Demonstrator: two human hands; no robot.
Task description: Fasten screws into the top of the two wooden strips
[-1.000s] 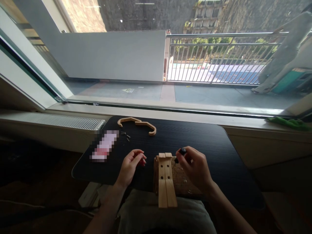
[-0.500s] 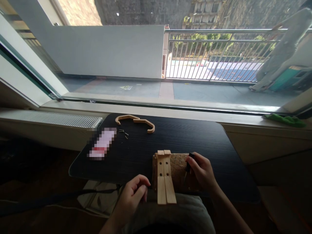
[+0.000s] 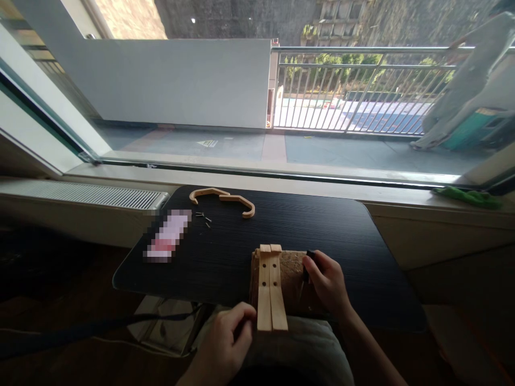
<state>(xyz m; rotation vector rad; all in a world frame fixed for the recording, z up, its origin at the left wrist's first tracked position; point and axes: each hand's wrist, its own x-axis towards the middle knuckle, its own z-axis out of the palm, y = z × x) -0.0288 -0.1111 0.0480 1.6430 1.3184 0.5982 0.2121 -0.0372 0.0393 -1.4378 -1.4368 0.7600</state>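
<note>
My right hand (image 3: 326,279) is closed round the black handle of a screwdriver (image 3: 306,268), its thin shaft pointing down over a brown wood block (image 3: 293,271). Two pale wooden strips (image 3: 270,295) lie side by side across the block's left part, with dark holes in them and their near ends jutting past its edge. Beside those near ends, to the left, is my left hand (image 3: 229,335) with curled fingers, thumb and forefinger close together. Whatever its fingertips may hold is too small to make out. Whether they touch the strip I cannot tell.
Two curved wooden hooks (image 3: 237,199) lie at the back of the black table (image 3: 322,220). Several screws (image 3: 203,217) are near a blurred pink-white item (image 3: 169,236). A green cloth (image 3: 466,197) rests on the sill. Beyond the window stands a person (image 3: 462,91).
My left hand has moved right, up to the near ends of the wooden strips. My right hand has shifted slightly left with the screwdriver.
</note>
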